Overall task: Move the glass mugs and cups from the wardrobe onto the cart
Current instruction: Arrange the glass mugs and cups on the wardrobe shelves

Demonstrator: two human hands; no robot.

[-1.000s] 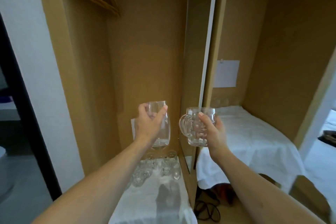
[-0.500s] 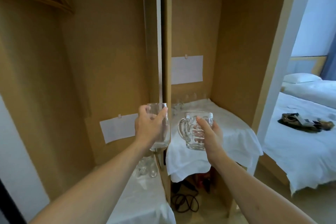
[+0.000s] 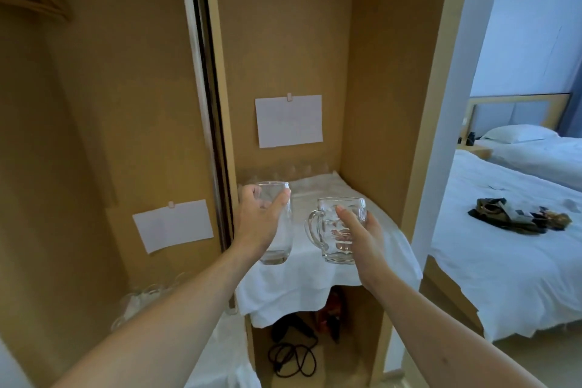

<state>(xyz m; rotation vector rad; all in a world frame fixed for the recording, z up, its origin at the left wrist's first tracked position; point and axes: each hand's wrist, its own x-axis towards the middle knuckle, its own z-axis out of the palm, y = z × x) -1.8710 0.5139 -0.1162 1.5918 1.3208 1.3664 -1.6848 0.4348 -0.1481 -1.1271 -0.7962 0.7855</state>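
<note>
The left hand [image 3: 258, 224] grips a plain glass cup [image 3: 278, 227], fingers and thumb curled round its upper wall. Just to its right, the right hand [image 3: 362, 239] holds a dimpled glass mug [image 3: 333, 230] by the body, handle pointing toward the left hand. Both glasses are upright, held above a white-clothed shelf [image 3: 315, 280] in the wardrobe. Below the left forearm, more glasses [image 3: 148, 293] stand, blurred, perhaps four or five.

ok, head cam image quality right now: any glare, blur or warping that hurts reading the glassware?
Head view: dim warm light in the wardrobe, cooler daylight on the bed. Wide-angle bends the door edge. Tumbler in the left hand and mug in the right hand read soft, with faint highlights only; glasses at the shelf's back nearly vanish.
</note>
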